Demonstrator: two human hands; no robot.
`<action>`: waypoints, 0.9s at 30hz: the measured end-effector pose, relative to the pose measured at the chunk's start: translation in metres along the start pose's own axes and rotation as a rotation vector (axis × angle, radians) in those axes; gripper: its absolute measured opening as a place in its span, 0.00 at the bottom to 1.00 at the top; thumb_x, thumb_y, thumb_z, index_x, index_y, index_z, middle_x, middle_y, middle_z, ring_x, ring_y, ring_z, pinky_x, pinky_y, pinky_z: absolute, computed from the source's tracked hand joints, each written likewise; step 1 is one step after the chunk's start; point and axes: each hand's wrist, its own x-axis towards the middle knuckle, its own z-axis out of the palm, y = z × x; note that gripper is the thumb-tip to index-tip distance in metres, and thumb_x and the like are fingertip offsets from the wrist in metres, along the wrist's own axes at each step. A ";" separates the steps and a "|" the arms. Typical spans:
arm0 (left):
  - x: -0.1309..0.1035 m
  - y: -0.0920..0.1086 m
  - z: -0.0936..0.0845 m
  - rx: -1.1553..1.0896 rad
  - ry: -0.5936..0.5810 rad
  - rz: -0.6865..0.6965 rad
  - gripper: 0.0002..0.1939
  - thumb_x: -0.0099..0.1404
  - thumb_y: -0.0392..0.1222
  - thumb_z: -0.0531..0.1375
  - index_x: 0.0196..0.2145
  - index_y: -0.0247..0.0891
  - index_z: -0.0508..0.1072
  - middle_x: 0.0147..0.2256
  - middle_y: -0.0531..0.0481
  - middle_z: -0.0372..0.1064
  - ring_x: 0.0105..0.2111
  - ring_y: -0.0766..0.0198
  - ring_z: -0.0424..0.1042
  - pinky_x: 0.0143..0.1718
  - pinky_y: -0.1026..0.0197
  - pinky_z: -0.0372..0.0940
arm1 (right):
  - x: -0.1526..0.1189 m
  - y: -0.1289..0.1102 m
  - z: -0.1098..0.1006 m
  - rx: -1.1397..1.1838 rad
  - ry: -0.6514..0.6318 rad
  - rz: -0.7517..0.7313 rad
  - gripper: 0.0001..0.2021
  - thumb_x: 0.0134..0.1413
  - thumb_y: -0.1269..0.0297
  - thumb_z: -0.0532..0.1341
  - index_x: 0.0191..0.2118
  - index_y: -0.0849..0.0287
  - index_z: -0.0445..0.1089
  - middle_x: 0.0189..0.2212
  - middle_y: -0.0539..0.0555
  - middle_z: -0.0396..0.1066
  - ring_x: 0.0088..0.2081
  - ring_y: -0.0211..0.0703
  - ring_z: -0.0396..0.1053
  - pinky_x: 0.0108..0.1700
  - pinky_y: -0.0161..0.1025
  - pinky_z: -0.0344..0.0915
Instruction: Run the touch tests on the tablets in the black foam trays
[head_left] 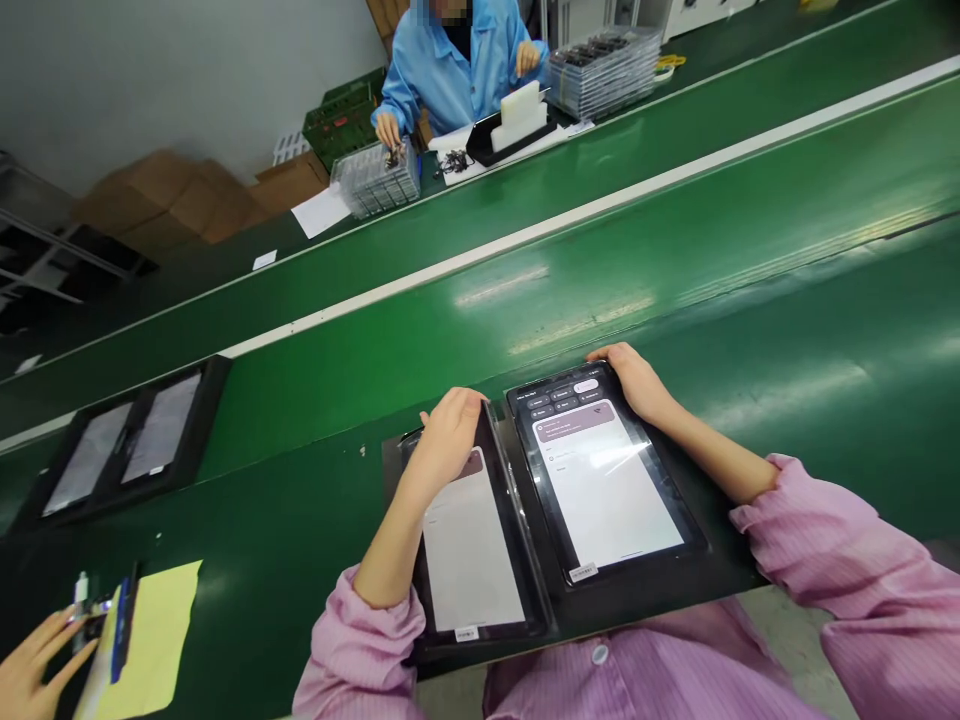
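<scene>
Two tablets with lit screens lie side by side on a dark mat (720,575) at the bench's near edge. My left hand (448,435) is closed round the upper edge of the left tablet (472,555) and covers part of its screen. The upper right corner of the right tablet (611,480) is in my right hand (637,385), its fingers curled over the top edge. A menu panel shows at the top of the right screen. Each tablet bears a small white label near its bottom edge.
Another person's hand (45,650) is at the lower left, beside pens and a yellow sheet (161,630). Two more tablets rest in a black tray (206,410). Across the green conveyor (420,330), a co-worker (469,70) in blue sits between stacked clear trays (607,75).
</scene>
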 end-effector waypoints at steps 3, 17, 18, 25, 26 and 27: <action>0.001 -0.004 -0.003 0.002 -0.044 0.002 0.35 0.73 0.66 0.32 0.52 0.51 0.72 0.54 0.50 0.71 0.62 0.48 0.63 0.66 0.39 0.60 | 0.003 0.000 -0.003 0.030 -0.006 0.016 0.41 0.64 0.22 0.39 0.40 0.53 0.72 0.42 0.59 0.71 0.48 0.59 0.67 0.58 0.56 0.64; 0.000 0.000 0.010 0.367 -0.238 0.323 0.32 0.77 0.55 0.35 0.73 0.43 0.48 0.71 0.41 0.50 0.73 0.43 0.43 0.62 0.18 0.20 | 0.015 -0.024 -0.007 0.728 -0.391 0.195 0.42 0.59 0.19 0.46 0.39 0.58 0.72 0.43 0.62 0.74 0.46 0.61 0.73 0.51 0.54 0.73; 0.002 0.000 0.010 0.355 -0.251 0.316 0.32 0.77 0.55 0.35 0.73 0.43 0.48 0.71 0.41 0.49 0.73 0.43 0.42 0.62 0.19 0.19 | 0.015 -0.025 -0.007 0.791 -0.406 0.196 0.42 0.58 0.18 0.47 0.39 0.58 0.72 0.43 0.62 0.74 0.46 0.62 0.72 0.51 0.54 0.72; 0.011 -0.014 -0.011 0.298 -0.256 0.174 0.31 0.76 0.54 0.40 0.71 0.44 0.54 0.69 0.42 0.53 0.71 0.46 0.49 0.68 0.24 0.32 | 0.014 0.004 0.000 0.210 -0.137 0.095 0.31 0.54 0.29 0.61 0.45 0.54 0.69 0.48 0.58 0.67 0.54 0.61 0.62 0.60 0.56 0.61; 0.013 -0.017 -0.015 0.282 -0.266 0.136 0.31 0.76 0.53 0.41 0.71 0.42 0.55 0.68 0.41 0.57 0.70 0.47 0.54 0.69 0.27 0.37 | 0.012 0.007 0.001 0.188 -0.124 0.092 0.29 0.51 0.35 0.66 0.48 0.53 0.68 0.49 0.58 0.66 0.55 0.61 0.61 0.62 0.57 0.58; 0.014 -0.019 -0.018 0.261 -0.282 0.107 0.31 0.76 0.52 0.42 0.70 0.40 0.57 0.66 0.40 0.60 0.67 0.47 0.59 0.70 0.30 0.39 | 0.010 0.010 0.003 0.167 -0.115 0.084 0.29 0.49 0.39 0.67 0.50 0.53 0.66 0.50 0.58 0.65 0.55 0.62 0.60 0.62 0.59 0.57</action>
